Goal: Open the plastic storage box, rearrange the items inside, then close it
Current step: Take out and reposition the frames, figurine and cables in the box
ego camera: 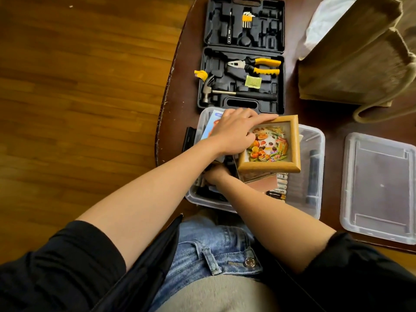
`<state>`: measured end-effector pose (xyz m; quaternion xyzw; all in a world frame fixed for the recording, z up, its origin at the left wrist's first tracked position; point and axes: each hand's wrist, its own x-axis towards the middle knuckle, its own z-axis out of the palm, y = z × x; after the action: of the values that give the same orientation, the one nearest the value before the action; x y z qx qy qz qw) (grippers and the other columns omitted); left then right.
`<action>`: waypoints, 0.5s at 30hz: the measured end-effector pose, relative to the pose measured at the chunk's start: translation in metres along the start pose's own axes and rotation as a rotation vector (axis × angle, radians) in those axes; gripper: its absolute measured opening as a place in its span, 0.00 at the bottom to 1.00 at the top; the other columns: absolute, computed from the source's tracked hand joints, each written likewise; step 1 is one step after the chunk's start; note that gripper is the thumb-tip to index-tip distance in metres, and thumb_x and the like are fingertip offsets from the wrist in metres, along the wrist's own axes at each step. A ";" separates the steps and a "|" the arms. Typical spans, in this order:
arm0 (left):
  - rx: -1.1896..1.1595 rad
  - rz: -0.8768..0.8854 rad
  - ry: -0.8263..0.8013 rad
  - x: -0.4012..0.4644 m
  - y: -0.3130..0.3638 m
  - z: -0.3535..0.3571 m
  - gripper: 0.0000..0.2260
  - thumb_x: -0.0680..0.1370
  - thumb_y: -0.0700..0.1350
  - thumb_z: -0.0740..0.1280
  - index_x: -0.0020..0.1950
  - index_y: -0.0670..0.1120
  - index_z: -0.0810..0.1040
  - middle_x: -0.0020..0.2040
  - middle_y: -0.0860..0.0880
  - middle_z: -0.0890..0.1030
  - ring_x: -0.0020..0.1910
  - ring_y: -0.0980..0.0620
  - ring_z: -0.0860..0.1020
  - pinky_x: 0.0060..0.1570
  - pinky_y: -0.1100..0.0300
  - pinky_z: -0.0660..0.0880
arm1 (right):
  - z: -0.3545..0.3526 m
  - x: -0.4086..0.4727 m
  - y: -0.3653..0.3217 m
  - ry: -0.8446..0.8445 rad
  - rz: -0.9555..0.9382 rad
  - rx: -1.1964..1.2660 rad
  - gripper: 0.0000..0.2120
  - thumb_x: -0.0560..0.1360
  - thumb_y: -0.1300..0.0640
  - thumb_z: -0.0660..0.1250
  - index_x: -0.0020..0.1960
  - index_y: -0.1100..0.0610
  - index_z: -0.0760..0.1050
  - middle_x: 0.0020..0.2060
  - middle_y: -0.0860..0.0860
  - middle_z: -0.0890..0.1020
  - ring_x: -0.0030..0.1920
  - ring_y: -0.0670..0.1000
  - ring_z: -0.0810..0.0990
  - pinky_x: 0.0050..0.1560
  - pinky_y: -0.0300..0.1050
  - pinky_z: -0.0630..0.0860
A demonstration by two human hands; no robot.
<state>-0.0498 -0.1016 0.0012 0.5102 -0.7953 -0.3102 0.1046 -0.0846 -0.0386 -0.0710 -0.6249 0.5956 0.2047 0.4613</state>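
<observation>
Storage box [315, 140]: clear plastic, at the near edge of the table [315, 118], straight in front of the lap; lid [380, 188] already off, lying flat just to the right. Step in hand, by the look of it: rearranging, with the picture frame [270, 145] lifted over the box. Left hand [234, 131] on the frame, forefinger stretched along its top edge, thumb across the glass, other fingers bent at its left side. Right hand [216, 174] down inside the box beneath the left forearm, fingers hidden; impossible to tell whether apart or closed on something. Batteries [280, 185] along the middle, a blue packet [211, 124] upright at the far left corner.

To do it well: keep the frame level and clear of the rim, flatten the loose things below first, then lay the frame glass-up on top, low enough for the lid to sit. Open tool case [243, 52] beyond the box best left alone.
</observation>
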 end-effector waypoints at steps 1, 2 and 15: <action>-0.002 0.000 0.000 0.000 0.000 0.000 0.28 0.76 0.41 0.57 0.74 0.62 0.61 0.63 0.51 0.73 0.62 0.50 0.68 0.63 0.52 0.58 | 0.002 0.003 0.000 -0.002 0.004 0.004 0.16 0.78 0.57 0.59 0.63 0.63 0.75 0.62 0.60 0.76 0.63 0.59 0.74 0.64 0.51 0.71; -0.004 -0.002 0.000 0.000 0.000 0.000 0.28 0.76 0.41 0.57 0.74 0.62 0.61 0.63 0.51 0.73 0.62 0.50 0.68 0.64 0.52 0.58 | 0.003 0.004 -0.001 -0.011 0.015 0.015 0.17 0.79 0.56 0.59 0.64 0.62 0.73 0.64 0.59 0.75 0.65 0.59 0.73 0.65 0.51 0.70; 0.013 -0.006 0.000 0.001 0.001 0.001 0.28 0.76 0.41 0.57 0.74 0.62 0.60 0.63 0.51 0.73 0.62 0.50 0.68 0.64 0.52 0.58 | 0.001 0.004 0.001 -0.159 -0.056 0.165 0.18 0.78 0.59 0.63 0.67 0.62 0.68 0.62 0.61 0.74 0.64 0.60 0.72 0.66 0.55 0.68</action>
<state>-0.0519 -0.1019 0.0006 0.5132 -0.7957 -0.3056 0.1003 -0.0845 -0.0398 -0.0747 -0.5829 0.5545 0.1910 0.5624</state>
